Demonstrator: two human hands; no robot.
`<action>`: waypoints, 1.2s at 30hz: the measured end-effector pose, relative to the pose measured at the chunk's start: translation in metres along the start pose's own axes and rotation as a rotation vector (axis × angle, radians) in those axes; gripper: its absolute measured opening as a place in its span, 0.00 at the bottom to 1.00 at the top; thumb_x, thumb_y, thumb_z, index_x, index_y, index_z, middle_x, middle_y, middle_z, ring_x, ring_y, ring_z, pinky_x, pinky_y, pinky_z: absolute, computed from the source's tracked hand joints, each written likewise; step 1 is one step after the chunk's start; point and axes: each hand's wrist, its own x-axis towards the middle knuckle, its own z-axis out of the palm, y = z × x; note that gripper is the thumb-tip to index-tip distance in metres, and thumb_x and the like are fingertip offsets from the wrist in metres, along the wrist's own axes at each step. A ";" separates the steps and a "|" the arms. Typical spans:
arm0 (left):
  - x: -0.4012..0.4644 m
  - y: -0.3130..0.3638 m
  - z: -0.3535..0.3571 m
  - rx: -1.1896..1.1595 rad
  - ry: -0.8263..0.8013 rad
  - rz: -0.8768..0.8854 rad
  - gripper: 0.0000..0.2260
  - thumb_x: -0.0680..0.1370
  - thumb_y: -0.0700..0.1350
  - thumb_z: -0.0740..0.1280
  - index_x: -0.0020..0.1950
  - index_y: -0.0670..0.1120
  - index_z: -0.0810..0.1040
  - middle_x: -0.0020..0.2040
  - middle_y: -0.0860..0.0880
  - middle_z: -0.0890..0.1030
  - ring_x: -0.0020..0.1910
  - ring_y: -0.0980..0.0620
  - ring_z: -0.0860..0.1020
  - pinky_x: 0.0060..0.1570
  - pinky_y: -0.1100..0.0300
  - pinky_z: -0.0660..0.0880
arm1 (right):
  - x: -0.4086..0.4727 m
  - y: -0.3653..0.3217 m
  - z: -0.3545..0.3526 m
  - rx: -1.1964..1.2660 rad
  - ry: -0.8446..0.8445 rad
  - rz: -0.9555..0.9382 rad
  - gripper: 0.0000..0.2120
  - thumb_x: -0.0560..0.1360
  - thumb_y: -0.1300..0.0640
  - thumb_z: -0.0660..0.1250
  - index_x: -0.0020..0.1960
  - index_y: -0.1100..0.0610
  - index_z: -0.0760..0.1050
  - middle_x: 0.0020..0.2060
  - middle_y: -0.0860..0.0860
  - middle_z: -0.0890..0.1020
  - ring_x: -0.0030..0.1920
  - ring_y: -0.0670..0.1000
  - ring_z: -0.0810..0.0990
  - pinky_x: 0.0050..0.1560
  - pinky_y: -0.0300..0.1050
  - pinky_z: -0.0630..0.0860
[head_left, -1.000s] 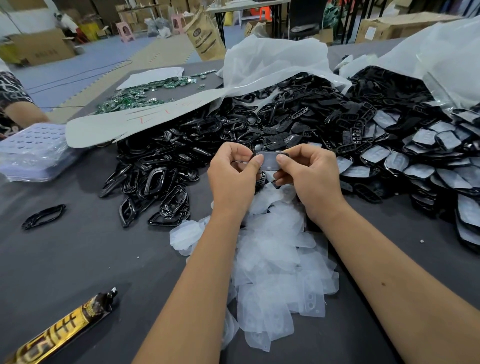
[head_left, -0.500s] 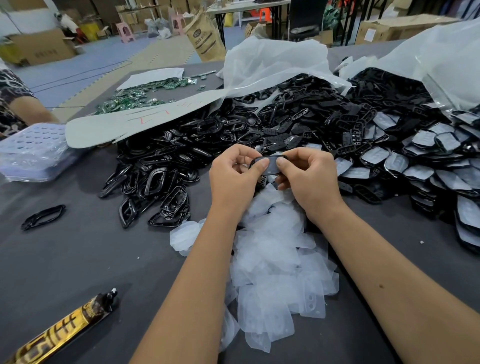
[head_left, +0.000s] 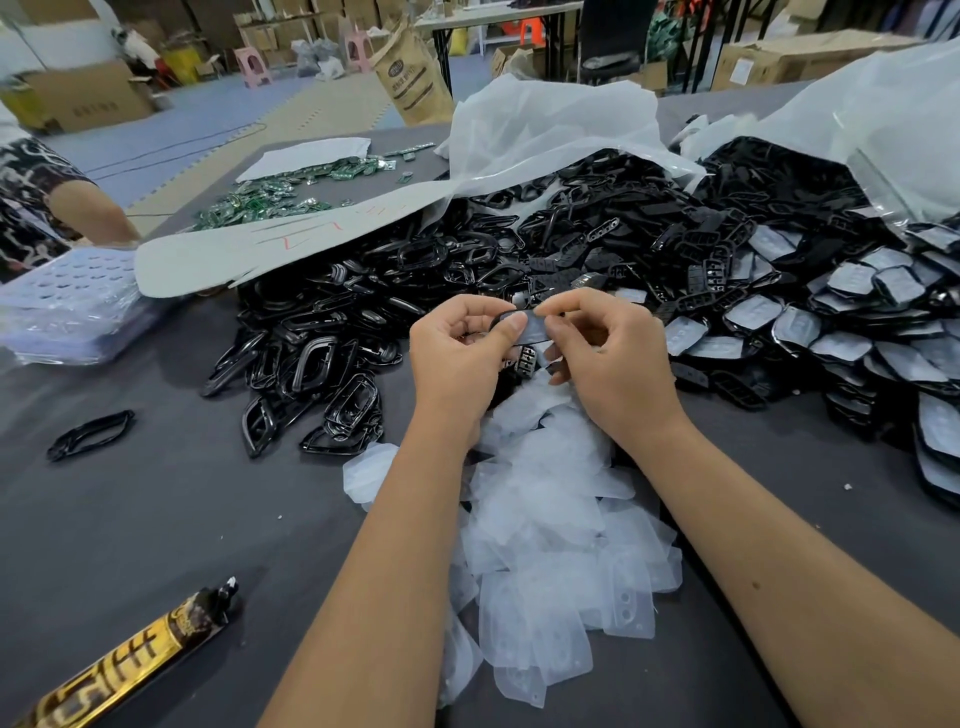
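The left hand (head_left: 457, 364) and right hand (head_left: 610, 358) meet above the grey table (head_left: 156, 519), at the near edge of the heap of black frames (head_left: 332, 332). Each hand, fingers curled, pinches one end of a small black frame piece (head_left: 530, 328) with thumb and fingertips. A pile of translucent pads (head_left: 550, 525) lies beneath the wrists, and a gold tube (head_left: 130, 654) lies well to the left.

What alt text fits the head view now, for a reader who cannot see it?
The left hand and right hand pinch a small black part with a translucent face between them, above a pile of clear film pieces on a grey table. Heaps of black frames lie behind it, and film-faced parts to the right.
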 end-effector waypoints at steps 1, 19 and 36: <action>0.001 0.001 -0.001 -0.046 0.015 -0.024 0.06 0.76 0.33 0.75 0.45 0.43 0.84 0.34 0.48 0.83 0.30 0.56 0.79 0.31 0.68 0.74 | 0.000 -0.001 0.000 0.011 -0.024 -0.006 0.07 0.81 0.63 0.69 0.54 0.55 0.84 0.39 0.48 0.84 0.37 0.50 0.85 0.32 0.47 0.83; 0.001 0.007 -0.005 -0.309 -0.140 -0.187 0.03 0.81 0.37 0.69 0.48 0.42 0.81 0.40 0.46 0.84 0.39 0.54 0.82 0.42 0.63 0.81 | 0.008 0.005 -0.012 0.386 -0.151 0.183 0.07 0.76 0.62 0.76 0.42 0.51 0.87 0.43 0.48 0.83 0.37 0.45 0.80 0.37 0.37 0.78; 0.003 0.006 -0.002 -0.287 -0.158 -0.221 0.06 0.83 0.41 0.67 0.49 0.41 0.82 0.41 0.47 0.85 0.38 0.56 0.81 0.41 0.64 0.80 | 0.008 0.008 -0.012 0.592 -0.158 0.304 0.14 0.68 0.62 0.79 0.52 0.51 0.86 0.39 0.53 0.86 0.39 0.52 0.84 0.47 0.50 0.76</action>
